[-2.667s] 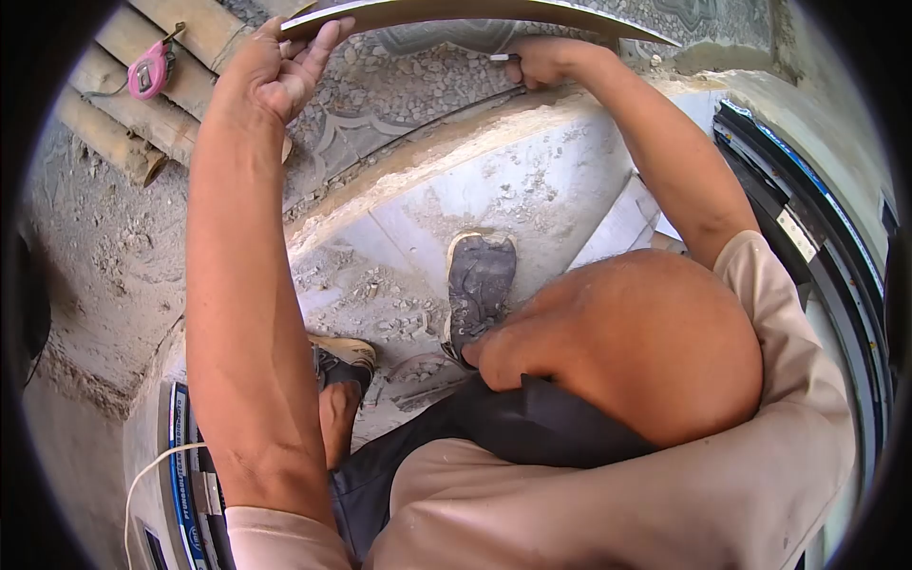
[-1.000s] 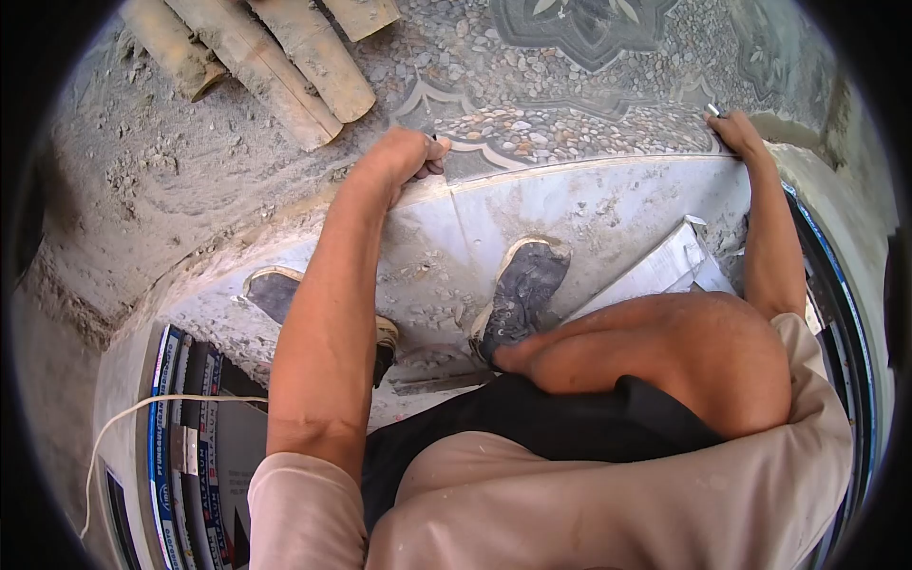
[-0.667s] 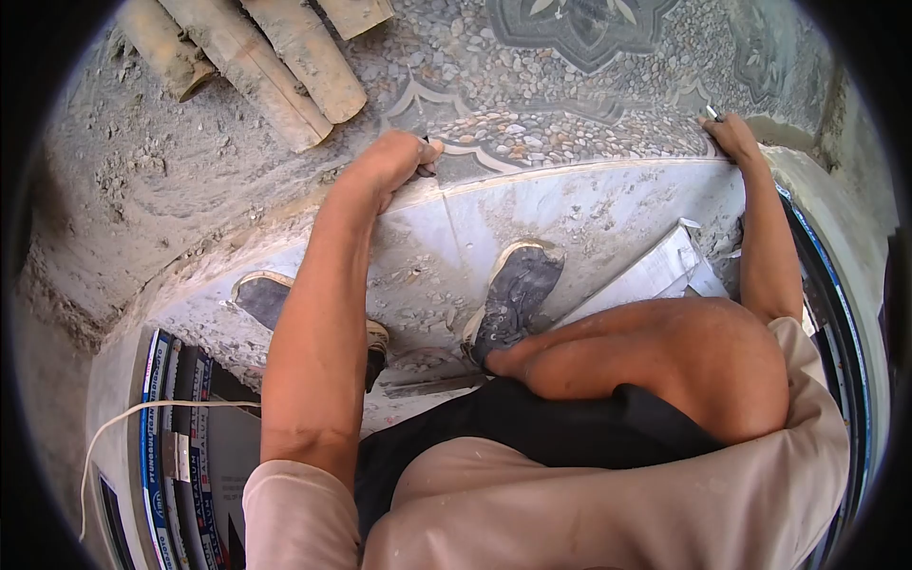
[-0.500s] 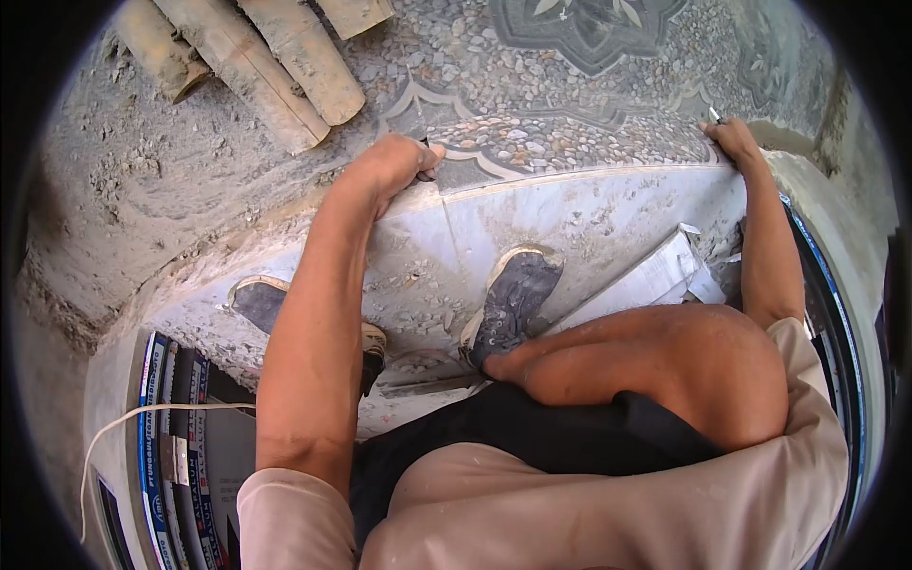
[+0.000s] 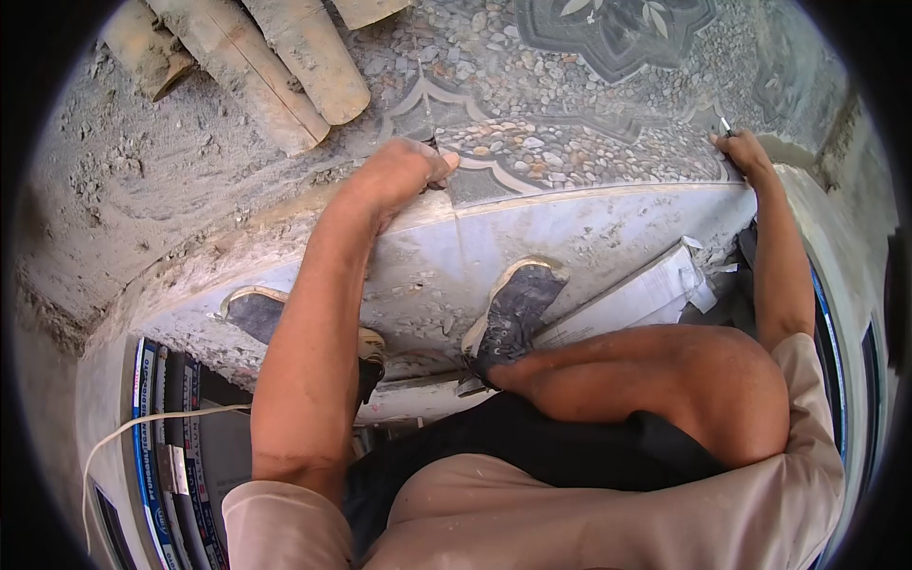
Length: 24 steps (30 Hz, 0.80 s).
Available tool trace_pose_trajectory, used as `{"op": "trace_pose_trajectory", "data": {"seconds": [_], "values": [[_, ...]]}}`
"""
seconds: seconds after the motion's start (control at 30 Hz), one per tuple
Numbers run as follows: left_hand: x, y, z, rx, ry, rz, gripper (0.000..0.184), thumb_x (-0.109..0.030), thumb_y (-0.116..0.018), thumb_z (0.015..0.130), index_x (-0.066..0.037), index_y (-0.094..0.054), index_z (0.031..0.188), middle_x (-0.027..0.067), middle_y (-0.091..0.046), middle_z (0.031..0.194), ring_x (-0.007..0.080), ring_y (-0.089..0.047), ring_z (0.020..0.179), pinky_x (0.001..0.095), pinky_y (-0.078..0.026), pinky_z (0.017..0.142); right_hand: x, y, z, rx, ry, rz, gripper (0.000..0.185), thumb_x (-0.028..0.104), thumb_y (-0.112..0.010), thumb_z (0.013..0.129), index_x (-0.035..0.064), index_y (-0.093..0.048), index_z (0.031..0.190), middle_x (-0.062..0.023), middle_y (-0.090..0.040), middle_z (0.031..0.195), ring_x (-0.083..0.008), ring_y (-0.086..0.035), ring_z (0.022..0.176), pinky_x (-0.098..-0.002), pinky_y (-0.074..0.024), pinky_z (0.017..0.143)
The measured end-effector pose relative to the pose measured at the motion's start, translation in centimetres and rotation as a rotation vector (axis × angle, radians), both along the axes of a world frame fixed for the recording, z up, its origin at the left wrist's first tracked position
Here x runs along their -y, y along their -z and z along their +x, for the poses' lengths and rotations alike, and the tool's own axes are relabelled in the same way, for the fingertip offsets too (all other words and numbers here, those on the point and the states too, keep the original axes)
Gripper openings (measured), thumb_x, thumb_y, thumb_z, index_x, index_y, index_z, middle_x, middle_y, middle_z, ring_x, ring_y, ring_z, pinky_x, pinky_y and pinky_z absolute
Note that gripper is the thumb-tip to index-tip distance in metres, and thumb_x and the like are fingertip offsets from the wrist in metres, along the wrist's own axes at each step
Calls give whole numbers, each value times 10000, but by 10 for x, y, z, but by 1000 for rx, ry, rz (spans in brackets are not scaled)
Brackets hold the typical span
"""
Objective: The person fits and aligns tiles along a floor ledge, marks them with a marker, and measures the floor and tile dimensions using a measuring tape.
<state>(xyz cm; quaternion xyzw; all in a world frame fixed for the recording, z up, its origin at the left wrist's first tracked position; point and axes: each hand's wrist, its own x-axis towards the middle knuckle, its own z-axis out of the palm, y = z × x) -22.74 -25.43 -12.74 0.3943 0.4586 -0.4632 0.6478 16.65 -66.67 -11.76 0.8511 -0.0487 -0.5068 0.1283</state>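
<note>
My left hand [image 5: 407,176] is closed at the left corner of a pebble-patterned floor tile [image 5: 570,157]. Small dark bits show by its fingers, but what it grips is mostly hidden. At the tile's far right end, my right hand [image 5: 746,154] is closed around a slim pen-like thing [image 5: 727,125], whose pale tip points up and away. Its fingers rest on or close to the tile's front corner. Below the tile's front edge runs a dusty pale step [image 5: 589,223].
Several dusty half-round clay pieces [image 5: 275,76] lie on rough mortar [image 5: 161,180] at upper left. My dark shoe [image 5: 522,309] stands on the step beside a torn white carton [image 5: 632,294]. Blue-and-white labelled strips [image 5: 147,427] and a pale cable [image 5: 123,427] are at lower left.
The view has shifted slightly, so the tile and both hands appear a little lower and farther right. Both hands stay closed at the tile's two ends.
</note>
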Motion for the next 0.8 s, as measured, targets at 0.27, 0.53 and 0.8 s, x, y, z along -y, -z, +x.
{"op": "trace_pose_trajectory", "data": {"seconds": [0.27, 0.53, 0.8], "values": [[8, -4, 2, 56, 19, 44, 293, -265, -677, 936, -16, -652, 782, 18, -600, 746, 120, -496, 682, 301, -388, 630, 7, 7, 16, -60, -244, -18, 335, 292, -782, 801, -27, -688, 843, -85, -634, 733, -206, -559, 692, -382, -440, 646], [7, 4, -10, 70, -31, 24, 248, -247, -656, 957, -21, -660, 855, 2, -609, 772, 95, -473, 658, 272, -371, 608, 8, 11, 13, -38, -93, 21, 256, 208, -790, 776, -24, -688, 808, -78, -621, 695, -191, -533, 644, -364, -422, 622], [5, 1, -8, 55, -75, -20, 255, -240, -645, 968, -4, -672, 876, 2, -624, 780, 93, -495, 669, 266, -390, 625, 11, 21, 17, -113, -122, 9, 245, 188, -795, 774, -28, -693, 829, -81, -622, 696, -191, -548, 652, -367, -435, 605]]}}
